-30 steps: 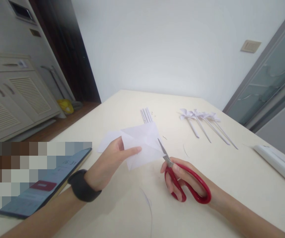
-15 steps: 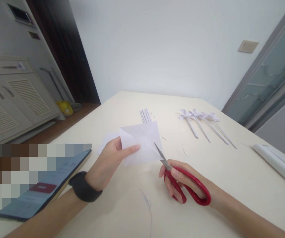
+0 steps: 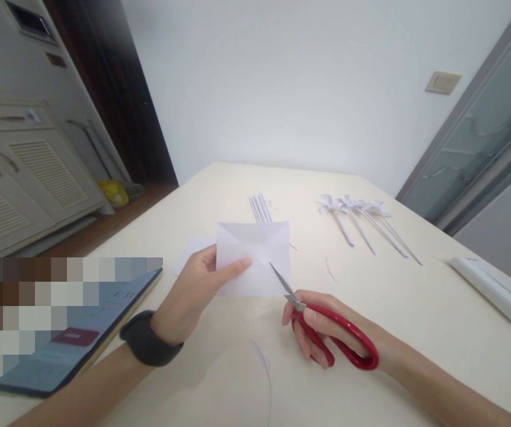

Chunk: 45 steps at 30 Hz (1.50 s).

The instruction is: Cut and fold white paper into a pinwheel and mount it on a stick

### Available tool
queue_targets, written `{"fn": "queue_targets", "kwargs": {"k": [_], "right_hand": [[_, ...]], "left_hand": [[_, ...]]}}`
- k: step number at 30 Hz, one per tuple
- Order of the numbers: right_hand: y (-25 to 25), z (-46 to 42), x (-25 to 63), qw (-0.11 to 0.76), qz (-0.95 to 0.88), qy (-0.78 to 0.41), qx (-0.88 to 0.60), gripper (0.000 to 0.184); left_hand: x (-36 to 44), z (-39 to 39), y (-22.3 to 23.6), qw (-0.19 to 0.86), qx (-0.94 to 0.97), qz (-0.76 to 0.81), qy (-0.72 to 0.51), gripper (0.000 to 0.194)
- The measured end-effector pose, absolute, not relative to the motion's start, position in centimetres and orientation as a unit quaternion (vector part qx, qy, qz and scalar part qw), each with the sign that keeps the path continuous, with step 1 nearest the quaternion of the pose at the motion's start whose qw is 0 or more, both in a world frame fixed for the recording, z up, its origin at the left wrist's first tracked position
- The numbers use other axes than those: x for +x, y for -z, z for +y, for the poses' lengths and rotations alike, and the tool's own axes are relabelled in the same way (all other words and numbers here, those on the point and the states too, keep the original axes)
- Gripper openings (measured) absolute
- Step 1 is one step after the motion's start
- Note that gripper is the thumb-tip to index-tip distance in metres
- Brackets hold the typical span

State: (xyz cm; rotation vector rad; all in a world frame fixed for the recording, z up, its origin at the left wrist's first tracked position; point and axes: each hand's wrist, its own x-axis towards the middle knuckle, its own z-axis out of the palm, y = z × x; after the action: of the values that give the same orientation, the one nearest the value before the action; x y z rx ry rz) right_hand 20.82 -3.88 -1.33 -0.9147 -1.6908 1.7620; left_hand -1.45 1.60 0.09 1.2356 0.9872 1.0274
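My left hand [image 3: 197, 283] pinches a square of white paper [image 3: 255, 240] at its left side, thumb on top. Faint diagonal creases run across the sheet. In my right hand [image 3: 313, 323] is a pair of red-handled scissors [image 3: 348, 326], fingers through the loops. The blades are parted around the lower right corner of the paper, the upper blade lying over it and pointing toward its middle. Partly hidden behind my left hand, another white sheet [image 3: 188, 254] lies on the table.
Several paper pinwheels on sticks [image 3: 357, 207] lie at the back right. Rolled paper sticks [image 3: 261, 207] are behind the held sheet. A tablet [image 3: 104, 326] stands at the left, a long white object [image 3: 491, 290] at the right. Thin paper strips [image 3: 265, 367] lie on the table [image 3: 211, 379].
The paper has turned slightly so its edges are level. The scissors have shifted a little left and down, their blade now over the sheet's lower right corner.
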Motion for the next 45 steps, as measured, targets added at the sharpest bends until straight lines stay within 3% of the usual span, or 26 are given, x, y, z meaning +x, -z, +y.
{"fn": "queue_targets", "kwargs": {"k": [37,45], "right_hand": [[1.73,-4.23,20.28,0.309,-0.616,-0.649,-0.321,0.038],[2.15,-4.18,20.61,0.283,-0.618,-0.653,-0.334,0.037]], "left_hand": [[-1.30,1.41,-0.80,0.566,0.549,0.443,-0.426,0.032],[-1.33,1.57,-0.98,0.564,0.548,0.448,-0.424,0.029]]}}
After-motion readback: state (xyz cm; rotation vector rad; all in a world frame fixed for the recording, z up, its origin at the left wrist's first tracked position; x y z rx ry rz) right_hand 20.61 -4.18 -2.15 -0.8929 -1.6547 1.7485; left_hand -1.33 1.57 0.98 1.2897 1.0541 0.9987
